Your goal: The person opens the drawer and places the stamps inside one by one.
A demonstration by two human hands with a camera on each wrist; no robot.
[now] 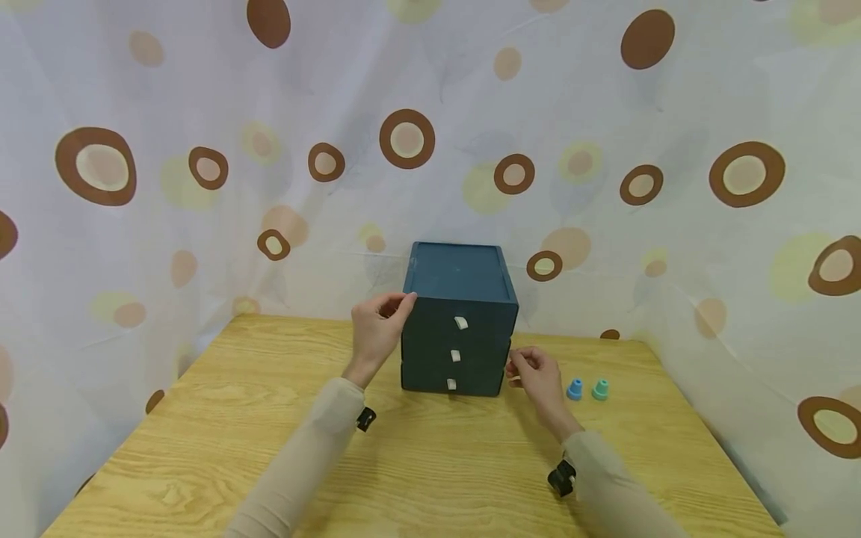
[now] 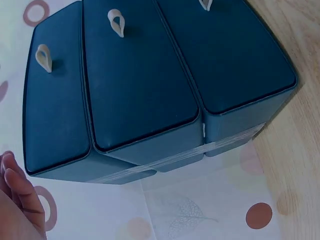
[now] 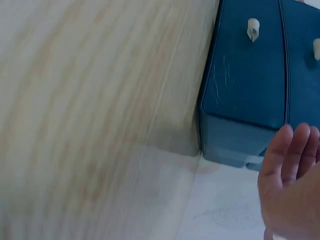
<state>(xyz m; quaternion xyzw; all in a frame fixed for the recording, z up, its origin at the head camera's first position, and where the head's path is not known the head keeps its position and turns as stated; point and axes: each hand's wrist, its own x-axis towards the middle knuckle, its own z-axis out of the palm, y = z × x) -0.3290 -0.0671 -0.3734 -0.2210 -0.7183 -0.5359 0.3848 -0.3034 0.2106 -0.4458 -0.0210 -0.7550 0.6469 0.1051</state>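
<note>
A dark blue box of three stacked drawers [image 1: 430, 336] stands on the table, all three fronts pushed in. Each front has a small pale loop pull; the top pull [image 1: 460, 323], the middle pull [image 1: 455, 356] and the bottom pull [image 1: 451, 384] line up. My left hand [image 1: 378, 329] is at the box's upper left front corner, fingers relaxed, fingertips right at the edge. On the other side my right hand [image 1: 542, 379] has its fingertips close against the box's right side, fingers loosely bent. Neither hand holds anything. Clear tape [image 2: 215, 146] runs along the drawers' side in the left wrist view.
To the right of my right hand stand a blue stepped peg [image 1: 575, 389] and a green stepped peg [image 1: 601, 389]. The wooden table [image 1: 202, 433] reaches back to a white spotted curtain [image 1: 457, 90] behind the box and along both sides.
</note>
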